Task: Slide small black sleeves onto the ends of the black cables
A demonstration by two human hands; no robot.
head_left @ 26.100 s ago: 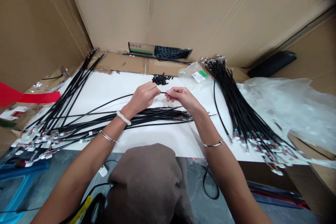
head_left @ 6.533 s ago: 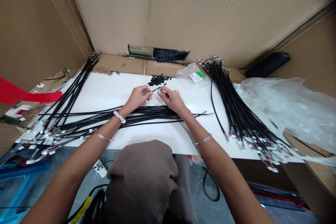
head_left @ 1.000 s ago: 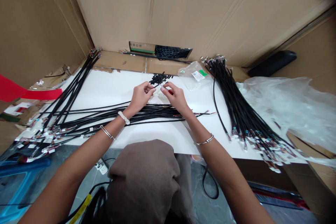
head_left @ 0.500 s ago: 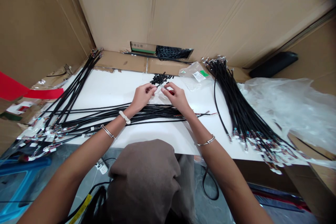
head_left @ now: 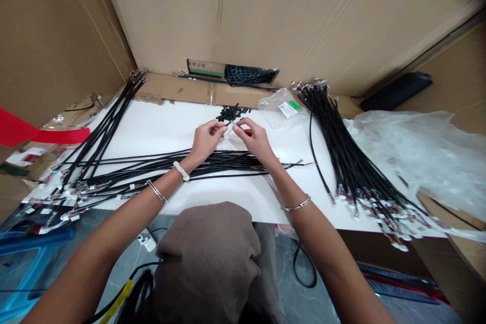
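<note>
Over the white table, my left hand (head_left: 208, 136) is closed in a pinch on a short black tube piece (head_left: 228, 124). My right hand (head_left: 255, 139), also closed, holds a small red-handled tool (head_left: 247, 132) with a pale metallic tip; its exact kind is too small to make out. The tip and the black piece meet or nearly meet between my fingertips. Just beyond the fingers lies a pile of short black tube pieces (head_left: 232, 111). Below my wrists, a bundle of black cables (head_left: 212, 164) stretches across the table.
A large cable bundle (head_left: 341, 147) with white connectors lies at the right, beside crumpled clear plastic (head_left: 421, 157). More black cables (head_left: 110, 131) lie at the left. A labelled plastic bag (head_left: 281, 109) is behind my right hand. Cardboard walls (head_left: 266, 15) enclose the table's back and sides.
Almost nothing differs. Both hands stay in the same place with the tool and the black piece between them; the view has shifted very slightly.
</note>
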